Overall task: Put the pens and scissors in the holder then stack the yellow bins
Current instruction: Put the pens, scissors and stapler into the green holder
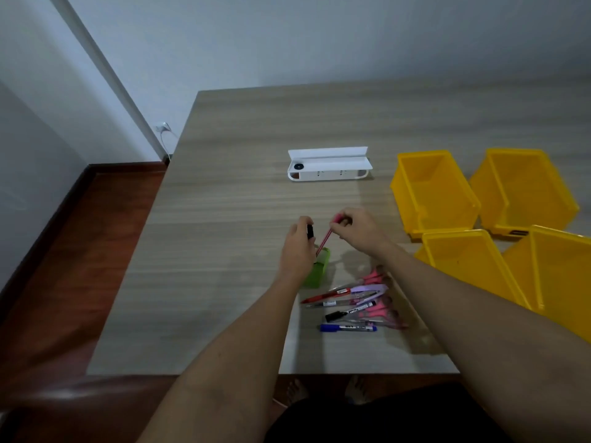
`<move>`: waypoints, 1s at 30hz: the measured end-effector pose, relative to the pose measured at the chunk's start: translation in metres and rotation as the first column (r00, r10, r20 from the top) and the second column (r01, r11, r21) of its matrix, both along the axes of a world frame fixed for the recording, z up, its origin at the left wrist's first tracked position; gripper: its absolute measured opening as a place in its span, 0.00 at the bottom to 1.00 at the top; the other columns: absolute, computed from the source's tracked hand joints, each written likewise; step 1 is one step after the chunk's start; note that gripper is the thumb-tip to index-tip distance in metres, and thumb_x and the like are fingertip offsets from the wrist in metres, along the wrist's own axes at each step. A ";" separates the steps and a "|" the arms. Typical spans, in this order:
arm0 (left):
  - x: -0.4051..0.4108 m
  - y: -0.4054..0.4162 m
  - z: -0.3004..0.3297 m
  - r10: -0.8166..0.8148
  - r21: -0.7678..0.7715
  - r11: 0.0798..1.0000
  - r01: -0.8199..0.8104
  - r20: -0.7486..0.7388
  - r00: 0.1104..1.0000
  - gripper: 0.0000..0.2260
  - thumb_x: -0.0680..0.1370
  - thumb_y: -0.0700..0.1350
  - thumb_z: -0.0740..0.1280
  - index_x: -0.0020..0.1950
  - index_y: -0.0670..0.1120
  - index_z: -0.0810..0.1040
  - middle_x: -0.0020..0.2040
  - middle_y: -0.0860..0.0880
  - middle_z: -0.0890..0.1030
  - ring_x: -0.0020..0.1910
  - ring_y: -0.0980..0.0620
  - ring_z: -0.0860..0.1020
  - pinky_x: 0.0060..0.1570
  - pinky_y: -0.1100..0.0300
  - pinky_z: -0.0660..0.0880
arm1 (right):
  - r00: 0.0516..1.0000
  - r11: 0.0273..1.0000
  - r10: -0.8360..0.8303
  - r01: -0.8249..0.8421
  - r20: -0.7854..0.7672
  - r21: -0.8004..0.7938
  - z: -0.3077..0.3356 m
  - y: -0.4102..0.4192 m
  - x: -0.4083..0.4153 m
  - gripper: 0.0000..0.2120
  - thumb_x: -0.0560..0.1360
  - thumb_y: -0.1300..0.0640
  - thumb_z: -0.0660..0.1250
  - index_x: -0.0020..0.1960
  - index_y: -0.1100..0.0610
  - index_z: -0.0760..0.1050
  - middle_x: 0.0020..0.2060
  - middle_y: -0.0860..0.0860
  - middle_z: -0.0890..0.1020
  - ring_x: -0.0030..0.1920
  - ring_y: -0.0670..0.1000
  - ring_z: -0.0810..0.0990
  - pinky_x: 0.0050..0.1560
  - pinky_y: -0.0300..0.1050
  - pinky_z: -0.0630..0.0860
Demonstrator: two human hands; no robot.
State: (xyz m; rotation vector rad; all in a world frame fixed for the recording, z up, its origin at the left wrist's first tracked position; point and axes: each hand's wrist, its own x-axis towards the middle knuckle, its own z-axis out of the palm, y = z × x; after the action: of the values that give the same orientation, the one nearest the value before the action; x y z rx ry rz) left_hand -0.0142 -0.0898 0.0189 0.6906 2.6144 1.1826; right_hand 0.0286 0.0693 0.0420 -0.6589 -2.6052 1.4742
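Four yellow bins (486,215) sit unstacked right of the green holder (319,270), where our right hand (358,227) pinches a pink pen (324,239) entering it, our left hand (299,247) grips a dark marker (310,231), and pens and scissors (355,303) wait just beside.

We note matt wood-grain table (243,187); glossy yellow plastic bins (431,193); smooth white plastic box (329,174).
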 end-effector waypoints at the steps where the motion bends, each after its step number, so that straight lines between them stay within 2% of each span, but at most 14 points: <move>1: 0.001 -0.002 -0.003 0.008 -0.014 1.000 -0.007 0.007 1.000 0.13 0.78 0.36 0.61 0.61 0.48 0.68 0.52 0.43 0.76 0.43 0.47 0.76 0.40 0.58 0.69 | 1.000 1.000 0.005 -0.005 0.011 0.005 -0.004 -0.004 0.000 0.05 0.73 0.60 0.69 0.44 0.62 0.80 0.32 0.55 0.78 0.35 0.52 0.76 0.40 0.51 0.76; 3: 0.002 -0.007 -0.009 0.013 -0.054 0.998 -0.012 0.011 1.000 0.14 0.78 0.39 0.62 0.62 0.49 0.68 0.53 0.44 0.77 0.44 0.46 0.77 0.40 0.54 0.73 | 0.999 1.000 0.019 -0.019 0.027 -0.015 -0.012 -0.011 0.002 0.05 0.73 0.60 0.69 0.45 0.62 0.80 0.33 0.55 0.78 0.35 0.51 0.76 0.40 0.49 0.75; 7: 0.002 -0.014 -0.016 -0.022 -0.101 0.995 0.025 0.031 0.999 0.17 0.79 0.41 0.62 0.67 0.51 0.67 0.58 0.44 0.77 0.49 0.47 0.79 0.48 0.48 0.79 | 0.997 0.998 0.053 -0.051 0.053 -0.038 -0.019 -0.020 0.006 0.07 0.74 0.58 0.71 0.49 0.62 0.80 0.34 0.54 0.79 0.35 0.50 0.77 0.40 0.46 0.75; 10: 0.002 -0.018 -0.015 -0.017 -0.101 0.995 0.019 0.013 1.000 0.17 0.79 0.42 0.61 0.69 0.49 0.67 0.58 0.44 0.75 0.47 0.47 0.78 0.47 0.49 0.79 | 0.998 0.997 0.027 -0.023 0.061 -0.079 -0.025 -0.020 0.013 0.15 0.73 0.54 0.74 0.54 0.62 0.79 0.35 0.54 0.79 0.35 0.49 0.76 0.40 0.47 0.75; 13: 0.003 -0.015 -0.011 -0.006 -0.078 0.997 0.005 -0.013 1.000 0.16 0.80 0.43 0.61 0.68 0.46 0.68 0.59 0.45 0.75 0.46 0.48 0.77 0.47 0.50 0.78 | 0.996 0.991 -0.047 0.056 0.070 -0.125 -0.028 -0.016 0.024 0.27 0.72 0.47 0.73 0.65 0.60 0.74 0.37 0.50 0.78 0.40 0.49 0.79 0.46 0.49 0.78; 15: 0.005 -0.009 -0.006 -0.016 -0.048 0.999 0.015 -0.014 1.000 0.15 0.80 0.44 0.61 0.66 0.46 0.70 0.58 0.46 0.75 0.45 0.50 0.77 0.47 0.51 0.78 | 0.993 0.986 -0.087 0.097 0.076 -0.135 -0.028 -0.014 0.032 0.28 0.73 0.43 0.71 0.67 0.58 0.73 0.38 0.49 0.77 0.42 0.50 0.79 0.49 0.50 0.78; 18: 0.008 0.007 0.003 -0.065 0.003 0.998 0.065 -0.001 0.998 0.12 0.79 0.45 0.62 0.62 0.45 0.73 0.54 0.46 0.77 0.44 0.51 0.77 0.47 0.52 0.78 | 0.980 0.978 -0.172 0.182 0.102 -0.100 -0.031 -0.006 0.045 0.25 0.75 0.41 0.66 0.65 0.57 0.74 0.42 0.53 0.78 0.45 0.54 0.80 0.50 0.55 0.79; 20: 0.012 0.019 0.008 -0.112 0.015 0.994 0.113 -0.023 0.993 0.10 0.79 0.45 0.63 0.58 0.45 0.76 0.51 0.47 0.77 0.42 0.53 0.76 0.46 0.53 0.77 | 0.968 0.970 -0.221 0.231 0.119 -0.074 -0.034 0.000 0.054 0.21 0.77 0.45 0.65 0.62 0.60 0.76 0.42 0.55 0.79 0.44 0.55 0.80 0.50 0.56 0.79; 22: 0.017 0.030 0.009 -0.170 0.006 0.985 0.170 -0.038 0.985 0.08 0.78 0.43 0.63 0.56 0.44 0.77 0.50 0.47 0.77 0.41 0.53 0.74 0.46 0.54 0.76 | 0.961 0.966 -0.248 0.255 0.124 -0.039 -0.035 0.003 0.066 0.12 0.78 0.52 0.65 0.55 0.60 0.78 0.40 0.55 0.79 0.42 0.54 0.79 0.43 0.50 0.78; 24: 0.026 0.038 0.007 -0.270 -0.038 0.962 0.269 -0.033 0.962 0.07 0.78 0.41 0.63 0.54 0.41 0.78 0.50 0.44 0.77 0.43 0.50 0.74 0.48 0.56 0.73 | 0.957 0.968 -0.250 0.250 0.146 0.017 -0.035 0.005 0.078 0.06 0.77 0.58 0.66 0.46 0.60 0.79 0.38 0.54 0.80 0.41 0.52 0.77 0.39 0.42 0.70; 27: 0.040 0.045 -0.012 -0.421 -0.166 0.891 0.421 0.037 0.906 0.06 0.78 0.39 0.63 0.51 0.39 0.78 0.51 0.41 0.77 0.49 0.44 0.77 0.56 0.51 0.73 | 0.942 0.973 -0.230 0.228 0.243 0.038 -0.043 0.000 0.098 0.07 0.75 0.63 0.66 0.39 0.59 0.78 0.36 0.55 0.79 0.39 0.50 0.75 0.37 0.40 0.67; 30: 0.052 0.042 -0.035 -0.417 -0.281 0.855 0.435 0.125 0.900 0.06 0.77 0.38 0.64 0.51 0.39 0.79 0.54 0.40 0.76 0.50 0.41 0.77 0.53 0.51 0.74 | 0.940 0.979 -0.186 0.202 0.285 -0.027 -0.060 -0.010 0.115 0.11 0.73 0.68 0.64 0.36 0.56 0.74 0.33 0.54 0.76 0.34 0.48 0.72 0.34 0.38 0.67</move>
State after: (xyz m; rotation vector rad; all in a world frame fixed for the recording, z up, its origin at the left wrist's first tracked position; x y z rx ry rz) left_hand 0.0377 -0.0474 -0.0165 1.0741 2.3395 0.6426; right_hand 0.1436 0.0596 -0.0184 -1.1759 -2.6050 1.4928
